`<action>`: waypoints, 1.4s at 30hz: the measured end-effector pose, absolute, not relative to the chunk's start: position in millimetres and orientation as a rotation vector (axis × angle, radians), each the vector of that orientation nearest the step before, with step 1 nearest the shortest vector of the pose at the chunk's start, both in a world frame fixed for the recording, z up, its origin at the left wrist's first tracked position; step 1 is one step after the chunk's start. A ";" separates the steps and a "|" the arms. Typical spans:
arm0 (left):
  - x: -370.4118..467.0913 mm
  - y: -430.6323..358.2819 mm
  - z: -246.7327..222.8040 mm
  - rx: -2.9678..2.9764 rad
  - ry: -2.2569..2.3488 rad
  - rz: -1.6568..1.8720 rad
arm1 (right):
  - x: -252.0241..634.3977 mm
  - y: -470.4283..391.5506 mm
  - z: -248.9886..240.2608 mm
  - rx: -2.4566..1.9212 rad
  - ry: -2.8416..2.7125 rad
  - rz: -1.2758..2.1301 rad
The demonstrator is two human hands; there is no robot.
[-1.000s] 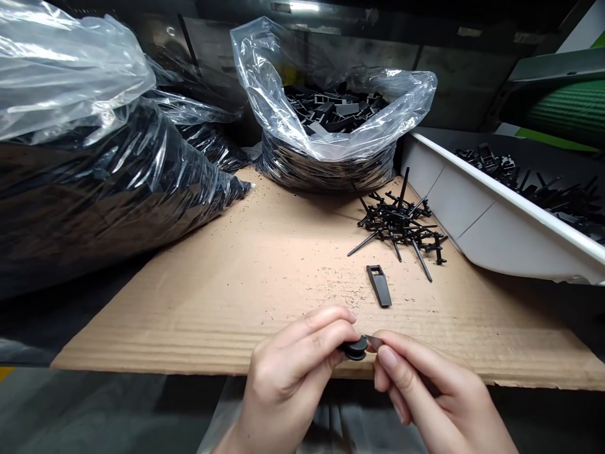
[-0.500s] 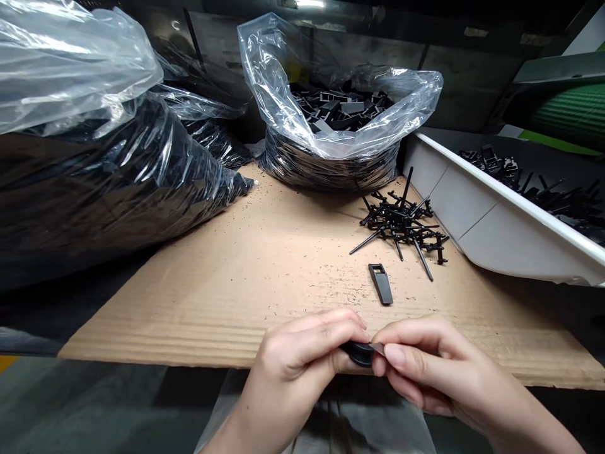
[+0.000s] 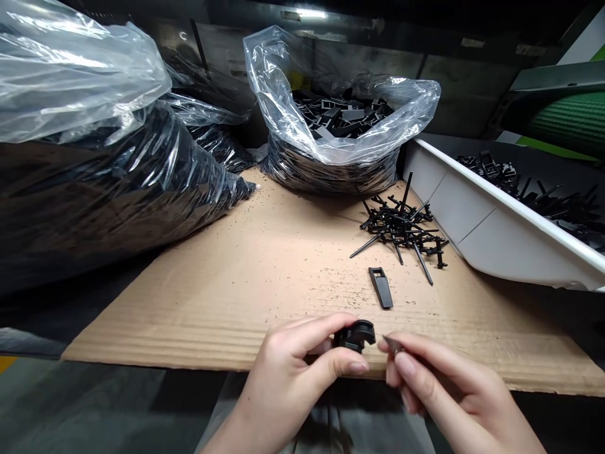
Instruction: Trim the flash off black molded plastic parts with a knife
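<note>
Black plastic part with a rounded, notched end (image 3: 355, 336), held in the left hand (image 3: 295, 372) above the near edge of the brown corrugated cardboard sheet (image 3: 227, 271). The sheet's near edge runs beneath both hands; bare cardboard, flecked with dark specks, extends from the left hand back towards the large clear bag of dark contents (image 3: 118, 195) at left and the open clear plastic bag of black parts (image 3: 331, 170) at the rear. At right, the white-walled tray (image 3: 477, 221) bounds this surface, with the tangled pile of thin black plastic pieces (image 3: 401, 224) beside its wall. The tapered black plastic clip (image 3: 380, 289) lies alone between pile and hands. Compared with the earlier frames, the rounded part has been turned so that its notch shows, and the small pointed grey blade (image 3: 392, 345), previously at the part's edge, now stands apart from it; clip and pile are unchanged. The left hand is partly closed, fingers curled over the part and thumb extended below. The right hand (image 3: 449, 381) is closed in a pinch, blade between thumb and index finger, its point towards the part.
</note>
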State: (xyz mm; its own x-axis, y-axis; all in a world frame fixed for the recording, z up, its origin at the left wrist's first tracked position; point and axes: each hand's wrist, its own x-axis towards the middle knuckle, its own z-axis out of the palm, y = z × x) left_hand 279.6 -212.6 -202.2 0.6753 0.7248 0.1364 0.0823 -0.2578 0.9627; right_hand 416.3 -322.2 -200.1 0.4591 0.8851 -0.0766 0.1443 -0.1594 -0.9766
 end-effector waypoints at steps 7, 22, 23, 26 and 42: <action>279.5 -210.7 -204.2 1.819 0.566 0.709 | 412.4 -301.4 -194.6 -1.595 -0.805 0.841; 283.5 -212.0 -204.1 1.437 0.683 0.594 | 407.4 -308.4 -205.7 -1.796 -1.122 0.239; 283.9 -211.9 -204.1 1.432 0.696 0.592 | 406.5 -308.5 -206.4 -1.775 -1.137 0.281; 284.7 -212.1 -204.4 1.398 0.701 0.587 | 404.9 -309.9 -212.4 -1.710 -1.229 0.280; 281.4 -205.6 -202.7 1.586 0.441 0.712 | 402.6 -294.3 -202.8 -1.277 -0.603 1.094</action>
